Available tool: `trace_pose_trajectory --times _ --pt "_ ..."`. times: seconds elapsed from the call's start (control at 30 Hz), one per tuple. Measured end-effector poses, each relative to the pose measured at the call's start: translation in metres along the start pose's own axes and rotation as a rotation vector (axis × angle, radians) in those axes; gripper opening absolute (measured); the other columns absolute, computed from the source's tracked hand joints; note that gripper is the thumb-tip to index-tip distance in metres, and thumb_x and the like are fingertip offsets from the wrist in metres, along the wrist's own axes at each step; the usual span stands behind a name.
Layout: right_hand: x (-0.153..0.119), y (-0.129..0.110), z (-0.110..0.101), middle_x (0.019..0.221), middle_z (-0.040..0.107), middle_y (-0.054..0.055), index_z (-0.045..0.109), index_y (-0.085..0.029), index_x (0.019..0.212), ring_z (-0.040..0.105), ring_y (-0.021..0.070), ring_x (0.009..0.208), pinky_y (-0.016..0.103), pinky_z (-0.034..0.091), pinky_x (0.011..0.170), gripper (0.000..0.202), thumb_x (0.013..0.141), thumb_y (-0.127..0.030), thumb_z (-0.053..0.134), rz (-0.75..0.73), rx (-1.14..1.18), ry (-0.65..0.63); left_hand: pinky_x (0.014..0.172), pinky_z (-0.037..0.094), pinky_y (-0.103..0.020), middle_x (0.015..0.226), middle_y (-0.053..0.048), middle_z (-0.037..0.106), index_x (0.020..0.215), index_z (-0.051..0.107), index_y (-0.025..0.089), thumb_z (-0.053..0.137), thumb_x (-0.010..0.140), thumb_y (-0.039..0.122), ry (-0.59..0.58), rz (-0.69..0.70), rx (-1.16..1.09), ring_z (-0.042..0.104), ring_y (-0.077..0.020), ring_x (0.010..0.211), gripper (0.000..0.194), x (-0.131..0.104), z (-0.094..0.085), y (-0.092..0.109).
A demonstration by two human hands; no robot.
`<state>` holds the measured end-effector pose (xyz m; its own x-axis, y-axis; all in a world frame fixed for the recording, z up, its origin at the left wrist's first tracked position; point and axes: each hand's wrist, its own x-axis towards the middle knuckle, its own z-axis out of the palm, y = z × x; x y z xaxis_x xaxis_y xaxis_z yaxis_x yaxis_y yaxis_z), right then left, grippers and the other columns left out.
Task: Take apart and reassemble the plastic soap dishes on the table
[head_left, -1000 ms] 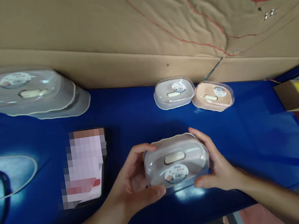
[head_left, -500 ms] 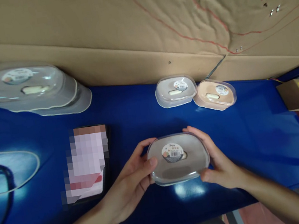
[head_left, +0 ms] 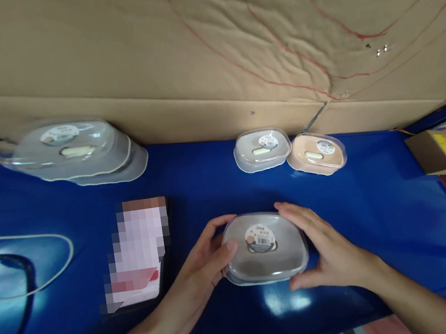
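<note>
A grey oval lidded food container point(head_left: 283, 255) with a clear cover and a round barcode label is between my hands, near the front of the blue table. My left hand point(head_left: 210, 265) is closed on its left end, the thumb on top of the cover and the fingers around the far edge and side. My right hand point(head_left: 330, 251) spans the right end, its fingers at the far edge and its thumb at the near edge, with a gap at the palm. The container's underside is hidden, so I cannot tell whether it touches the table.
A grey container point(head_left: 249, 160) and a peach one point(head_left: 305, 163) stand side by side at the back. Larger clear-lidded containers point(head_left: 93, 157) are stacked at the back left. A phone point(head_left: 141, 250), cables point(head_left: 71, 252) and a cardboard box point(head_left: 424, 155) lie around; brown paper covers the wall.
My right hand has shifted left along the container's edges, with its palm now farther from the end. The whole view has tilted, moving the background slightly downward.
</note>
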<state>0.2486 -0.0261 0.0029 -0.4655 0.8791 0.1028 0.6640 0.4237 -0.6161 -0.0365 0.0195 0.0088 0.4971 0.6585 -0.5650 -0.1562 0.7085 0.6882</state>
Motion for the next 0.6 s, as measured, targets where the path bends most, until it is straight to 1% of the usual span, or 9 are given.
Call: trace_pose_trajectory --times 0.07,0.13,0.27,0.37,0.43,0.5,0.6 --pt "-0.001 -0.001 0.003 0.167 0.040 0.021 0.013 -0.026 0.169 0.045 0.0380 0.152 0.054 0.050 0.119 0.121 0.080 -0.061 0.087 0.019 0.052 -0.060 0.091 0.051 -0.034 0.124 -0.005 0.071 0.135 0.060 0.032 0.078 0.089 0.054 0.002 0.040 0.052 0.065 -0.0256 0.115 0.054 0.001 0.000 0.000" --pt "-0.001 -0.002 0.006 0.167 0.038 0.021 0.009 -0.026 0.169 0.044 0.0370 0.153 0.052 0.048 0.121 0.123 0.080 -0.053 0.089 0.052 0.117 -0.089 0.097 0.049 -0.036 0.125 -0.006 0.071 0.135 0.060 0.032 0.080 0.087 0.055 0.013 0.079 0.101 0.063 -0.0281 0.121 0.057 0.001 0.000 0.000" --pt "0.001 -0.002 0.007 0.166 0.039 0.019 0.009 -0.028 0.167 0.046 0.0370 0.152 0.052 0.046 0.122 0.122 0.079 -0.043 0.091 0.102 0.222 -0.076 0.105 0.047 -0.041 0.131 -0.007 0.069 0.139 0.057 0.033 0.079 0.088 0.057 0.015 0.104 0.148 0.062 -0.0303 0.126 0.060 0.000 0.001 0.000" --pt "0.002 -0.003 0.005 0.166 0.037 0.018 0.009 -0.030 0.167 0.045 0.0367 0.152 0.053 0.046 0.123 0.119 0.080 -0.037 0.089 0.130 0.236 -0.065 0.110 0.046 -0.045 0.137 -0.008 0.067 0.145 0.052 0.034 0.077 0.088 0.057 -0.001 0.108 0.160 0.061 -0.0309 0.128 0.066 0.001 0.002 -0.001" --pt "0.003 -0.002 0.007 0.166 0.037 0.018 0.010 -0.030 0.167 0.044 0.0369 0.152 0.054 0.045 0.123 0.117 0.080 -0.034 0.088 0.137 0.222 -0.067 0.112 0.046 -0.045 0.138 -0.009 0.067 0.148 0.049 0.034 0.077 0.089 0.057 0.003 0.109 0.176 0.061 -0.0304 0.129 0.069 0.003 0.003 -0.002" --pt "0.003 0.000 0.012 0.165 0.038 0.018 0.011 -0.030 0.167 0.043 0.0373 0.153 0.056 0.045 0.123 0.116 0.080 -0.035 0.088 0.132 0.202 -0.062 0.110 0.048 -0.043 0.140 -0.009 0.065 0.146 0.051 0.034 0.078 0.088 0.055 0.038 0.141 0.215 0.061 -0.0293 0.128 0.067 0.005 0.004 -0.004" --pt "0.003 0.007 0.018 0.168 0.035 0.019 0.009 -0.030 0.169 0.038 0.0377 0.157 0.058 0.043 0.124 0.117 0.083 -0.041 0.088 0.114 0.123 -0.041 0.101 0.055 -0.038 0.136 -0.008 0.065 0.134 0.057 0.031 0.077 0.089 0.053 0.118 0.298 0.329 0.065 -0.0266 0.121 0.054 0.010 0.001 -0.002"
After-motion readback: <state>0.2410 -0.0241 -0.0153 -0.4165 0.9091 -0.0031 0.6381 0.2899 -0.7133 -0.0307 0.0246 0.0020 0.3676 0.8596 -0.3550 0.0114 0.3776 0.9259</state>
